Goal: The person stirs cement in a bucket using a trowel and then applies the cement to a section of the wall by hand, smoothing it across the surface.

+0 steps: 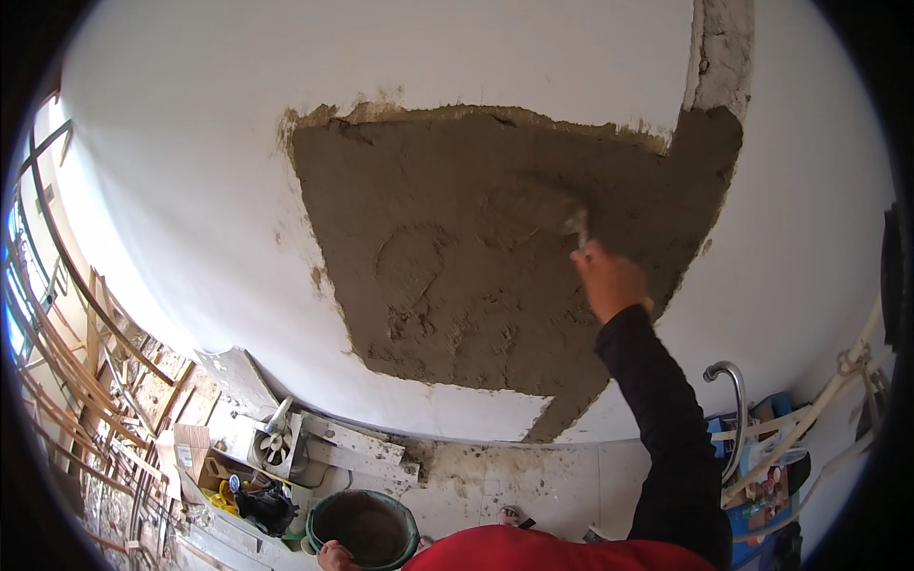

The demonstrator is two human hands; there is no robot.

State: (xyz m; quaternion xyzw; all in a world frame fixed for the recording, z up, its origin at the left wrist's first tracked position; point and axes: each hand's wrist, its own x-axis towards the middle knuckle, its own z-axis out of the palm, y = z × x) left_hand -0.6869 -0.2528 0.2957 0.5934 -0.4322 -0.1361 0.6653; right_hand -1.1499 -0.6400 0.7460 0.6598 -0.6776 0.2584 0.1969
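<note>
A broad patch of wet grey-brown mortar (457, 276) covers part of the white wall in front of me. My right hand (611, 281) is closed round the handle of a trowel (579, 221), whose mortar-smeared blade lies against the upper middle of the patch and blends into it. Low down, my left hand (335, 556) has its fingers curled at the rim of a dark green bucket (409, 517) that contains grey mortar. The rest of that hand is cut off by the lower edge of the picture.
A curved metal tap (731, 381) and pale poles (809, 409) stand at the right. Along the wall's foot at the left are a fan (276, 447), a cardboard box (186, 452), a black bag (267, 507) and boards. Thin bars (86, 305) rise at the far left.
</note>
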